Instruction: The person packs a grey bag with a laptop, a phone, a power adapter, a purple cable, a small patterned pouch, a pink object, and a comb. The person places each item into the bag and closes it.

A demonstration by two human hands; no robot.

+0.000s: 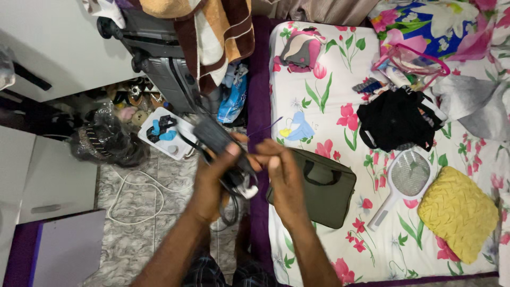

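From the head camera, we're gripping a black power adapter [212, 135] in our left hand [212, 186], fingers clamped round it just off the bed's [319, 69] left edge, long axis slanting up-left. Our right hand [281, 175] is pinching its cable [236, 183] closed-fingered, beside the olive laptop bag [319, 191].
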